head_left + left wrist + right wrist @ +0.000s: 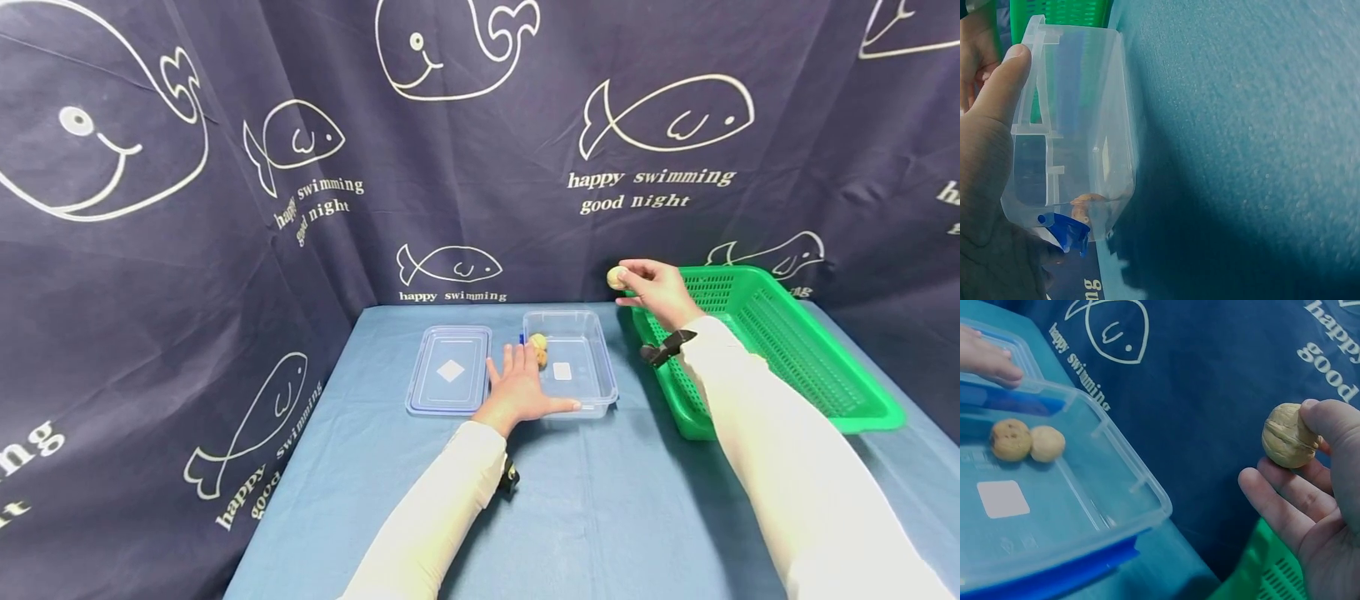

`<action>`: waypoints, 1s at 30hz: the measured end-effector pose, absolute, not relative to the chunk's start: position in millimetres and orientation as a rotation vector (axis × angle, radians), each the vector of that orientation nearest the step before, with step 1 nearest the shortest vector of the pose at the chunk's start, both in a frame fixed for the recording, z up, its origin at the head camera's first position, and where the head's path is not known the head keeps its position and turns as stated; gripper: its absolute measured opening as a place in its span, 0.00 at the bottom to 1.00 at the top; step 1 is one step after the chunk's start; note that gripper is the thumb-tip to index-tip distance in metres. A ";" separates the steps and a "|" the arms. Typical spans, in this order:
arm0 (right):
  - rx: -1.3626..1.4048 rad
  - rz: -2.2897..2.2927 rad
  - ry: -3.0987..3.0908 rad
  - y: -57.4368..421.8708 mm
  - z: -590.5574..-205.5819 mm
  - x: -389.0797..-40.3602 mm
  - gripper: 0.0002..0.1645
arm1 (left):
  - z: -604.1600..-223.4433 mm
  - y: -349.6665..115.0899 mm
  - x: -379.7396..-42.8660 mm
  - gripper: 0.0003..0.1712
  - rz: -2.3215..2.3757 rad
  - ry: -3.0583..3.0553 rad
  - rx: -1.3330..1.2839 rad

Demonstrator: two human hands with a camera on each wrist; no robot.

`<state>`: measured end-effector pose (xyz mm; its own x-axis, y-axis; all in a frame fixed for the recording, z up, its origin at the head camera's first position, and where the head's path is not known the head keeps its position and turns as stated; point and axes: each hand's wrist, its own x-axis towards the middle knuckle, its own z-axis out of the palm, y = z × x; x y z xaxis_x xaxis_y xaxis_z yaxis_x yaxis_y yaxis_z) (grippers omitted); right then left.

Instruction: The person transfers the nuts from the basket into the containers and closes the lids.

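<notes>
My right hand [660, 293] pinches a walnut [1288, 435] between thumb and fingers, raised over the near-left corner of the green basket. Its lower fingers stay spread below the nut. My left hand [519, 390] rests with spread, straight fingers on the left and front rim of a clear plastic container [604, 367]; the thumb [1013, 69] lies along the front rim in the left wrist view. Inside the container, two walnuts [1011, 440] sit side by side against the left wall. Blue clips hang from the container's sides.
A clear lid with a blue edge [427, 392] lies flat on the blue tabletop [577, 508], left of the container. The green plastic basket [847, 367] stands to the right. Dark curtains with fish drawings [480, 200] hang behind the table and at its left.
</notes>
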<state>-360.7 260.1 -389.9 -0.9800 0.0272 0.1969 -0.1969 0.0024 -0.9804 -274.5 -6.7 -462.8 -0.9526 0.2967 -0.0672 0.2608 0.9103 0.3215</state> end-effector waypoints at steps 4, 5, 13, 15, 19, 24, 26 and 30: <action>0.174 2.106 -2.112 248.7 -392.5 -363.5 0.26 | -463.5 -6.9 -275.3 0.80 0.475 2.962 0.443; 0.168 2.101 -2.122 245.6 -393.0 -364.2 0.26 | -463.8 -6.9 -275.5 0.80 0.471 2.963 0.440; 0.177 2.083 -2.187 220.8 -396.3 -367.9 0.28 | -461.6 -7.1 -276.1 0.80 0.488 2.952 0.437; 0.180 2.076 -2.219 215.2 -397.3 -367.7 0.28 | -461.9 -6.7 -276.3 0.80 0.486 2.952 0.436; 0.157 2.050 -2.258 205.6 -399.5 -366.2 0.27 | -462.7 -6.4 -275.7 0.80 0.474 2.952 0.430; 0.131 2.045 -2.258 196.3 -406.7 -367.3 0.27 | -461.3 -6.4 -274.5 0.80 0.456 2.968 0.429; 0.123 2.036 -2.263 192.2 -410.9 -368.6 0.28 | -459.9 -6.8 -273.7 0.80 0.458 2.974 0.431; 0.102 2.023 -2.274 183.9 -419.7 -370.6 0.28 | -458.4 -6.8 -272.4 0.80 0.467 2.973 0.431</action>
